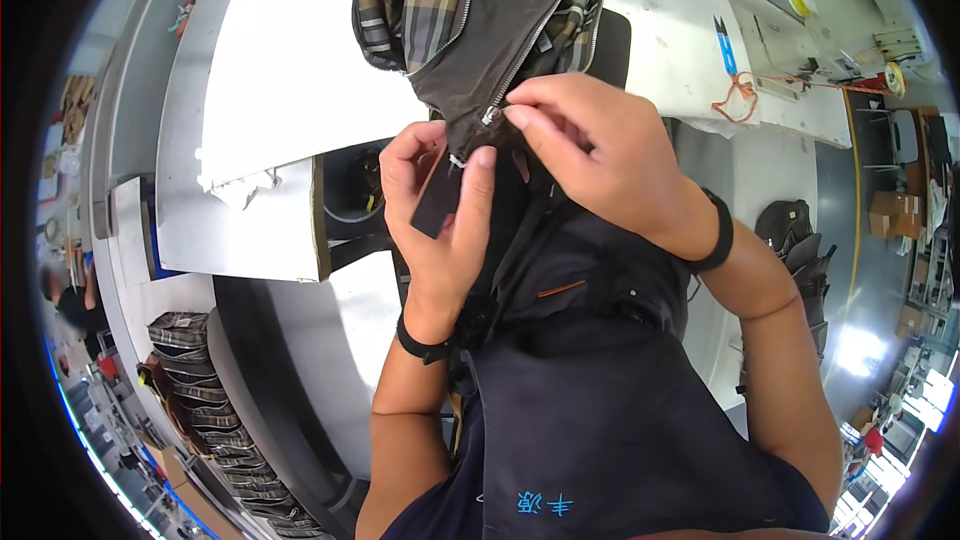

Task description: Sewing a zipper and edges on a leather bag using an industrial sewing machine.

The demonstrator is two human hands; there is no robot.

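the bag (pixel 480 30) hangs up at 12 o'clock, close to the person's chest. it is dark brown outside and has a checked cloth inside, which shows because the top gapes open. a silver zip (pixel 492 112) runs down its edge to the low tip.

the left hand (pixel 440 210) sits at the middle, just under the bag. its fingers are curled shut around a small dark flap (pixel 437 202) of the bag, and the thumb presses up near the zip end. it looks like it holds the cloth tight so the zip end stays put.

the right hand (pixel 600 155) comes in from 3 o'clock. its fingertips are pinched together on the bag right at the zip end, touching the left thumb. both hands meet at that one small spot, likely because the zip end is tiny and needs two hands.

each wrist has a black band. a dark apron (pixel 600 410) fills the low part from 5 to 7 o'clock.

at 1 o'clock, blue snips (pixel 726 48) lie on a white table (pixel 660 40), well apart from the hands. at 8 o'clock, a stack of checked bags (pixel 215 430) waits beside a white bench (pixel 260 70).
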